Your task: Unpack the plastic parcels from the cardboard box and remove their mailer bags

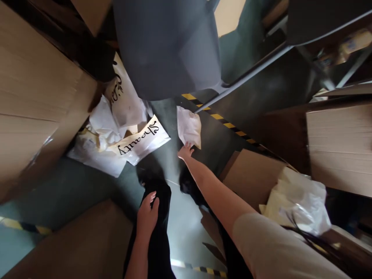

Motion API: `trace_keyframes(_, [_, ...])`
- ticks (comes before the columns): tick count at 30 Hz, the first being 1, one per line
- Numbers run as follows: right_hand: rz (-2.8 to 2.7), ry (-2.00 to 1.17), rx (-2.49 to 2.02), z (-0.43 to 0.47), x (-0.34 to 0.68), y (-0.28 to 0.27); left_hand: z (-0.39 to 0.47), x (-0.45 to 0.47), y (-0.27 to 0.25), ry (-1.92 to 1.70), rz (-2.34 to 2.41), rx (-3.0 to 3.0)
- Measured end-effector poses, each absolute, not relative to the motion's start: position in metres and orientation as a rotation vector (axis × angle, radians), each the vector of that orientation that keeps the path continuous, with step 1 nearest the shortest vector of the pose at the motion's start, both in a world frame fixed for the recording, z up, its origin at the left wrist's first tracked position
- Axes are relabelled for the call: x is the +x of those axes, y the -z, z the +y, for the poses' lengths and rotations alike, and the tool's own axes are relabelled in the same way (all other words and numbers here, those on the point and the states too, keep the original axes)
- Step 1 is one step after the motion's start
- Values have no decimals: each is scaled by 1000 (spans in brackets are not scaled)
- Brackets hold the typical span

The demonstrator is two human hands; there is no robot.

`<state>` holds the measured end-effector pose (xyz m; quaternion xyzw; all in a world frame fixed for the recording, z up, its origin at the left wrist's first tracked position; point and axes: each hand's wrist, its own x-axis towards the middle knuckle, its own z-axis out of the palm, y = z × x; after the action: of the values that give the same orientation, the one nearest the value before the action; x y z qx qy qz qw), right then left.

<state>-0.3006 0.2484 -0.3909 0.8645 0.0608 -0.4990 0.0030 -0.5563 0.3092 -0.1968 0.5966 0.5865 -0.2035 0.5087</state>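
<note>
A small white plastic mailer bag (pixel 189 126) lies on the floor in front of me. My right hand (pixel 186 151) reaches down to its near edge with the fingers spread; the fingertips overlap the edge, and I cannot tell how firmly they touch it. My left hand (pixel 148 213) hovers over my left leg, fingers loosely bent, thumb apart, holding nothing. To the left is a heap of white mailer bags, one printed "Sheauty" (pixel 142 141), another bag (pixel 124 97) leaning behind it and a clear plastic one (pixel 99 157) at the front.
A grey chair back (pixel 168 46) and a metal bar (pixel 255 71) rise just beyond the small bag. Large cardboard boxes stand left (pixel 37 89) and right (pixel 340 147). A plastic-wrapped bag (pixel 299 197) rests at an open carton (pixel 252 174). Yellow-black tape (pixel 229 125) crosses the floor.
</note>
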Motion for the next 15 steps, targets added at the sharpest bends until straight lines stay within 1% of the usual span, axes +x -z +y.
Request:
trace_keyframes(3, [123,1523,2968,249,-273,351,307,-558,201,478,1573,1139])
trace_keyframes(5, [111,1510,3162,240,-251,308,298,-554,198,460,1633,983])
trace_keyframes(7, [88,1573,3334,224,-228,256,289,-540,187,439,1653,850])
trace_keyframes(11, [-55,1937,3535,191,-189,143,290,-486,138,346,1485,591])
trace_keyframes(13, [-130,2229,3556,182,-174,95,298,-451,110,231,1308,498])
trace_keyframes(15, [-166,2538,3543,180,-162,58,307,-419,85,68,1158,451])
